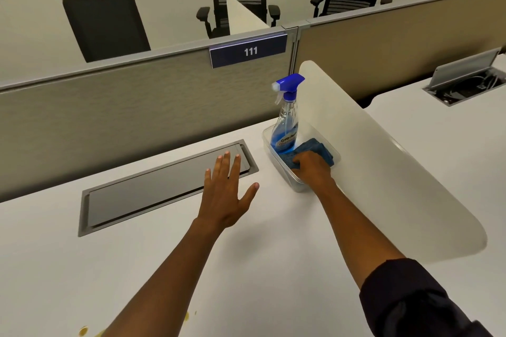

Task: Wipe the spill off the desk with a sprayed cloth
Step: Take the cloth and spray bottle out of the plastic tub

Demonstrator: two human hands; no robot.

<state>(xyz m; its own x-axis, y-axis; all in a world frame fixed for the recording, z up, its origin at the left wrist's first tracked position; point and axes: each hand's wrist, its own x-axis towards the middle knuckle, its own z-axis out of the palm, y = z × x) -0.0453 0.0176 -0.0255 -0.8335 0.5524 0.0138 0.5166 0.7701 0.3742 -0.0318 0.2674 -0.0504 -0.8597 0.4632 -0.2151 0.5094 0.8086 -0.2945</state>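
A folded blue cloth [317,149] lies in a clear plastic bin [294,185] at the desk's right side. My right hand [313,168] reaches into the bin and closes its fingers on the cloth. A spray bottle [286,128] with blue liquid and a blue-white trigger head stands upright at the bin's far end, next to the cloth. My left hand [226,194] hovers over the white desk [273,254] with fingers spread, holding nothing. A yellowish-brown spill [83,331] shows at the desk's near edge, partly hidden by my left forearm.
A grey cable hatch [153,191] is set flush in the desk under my left fingertips. A curved white divider [383,167] rises just right of the bin. A beige partition [137,107] with a "111" sign backs the desk. Office chairs stand beyond it.
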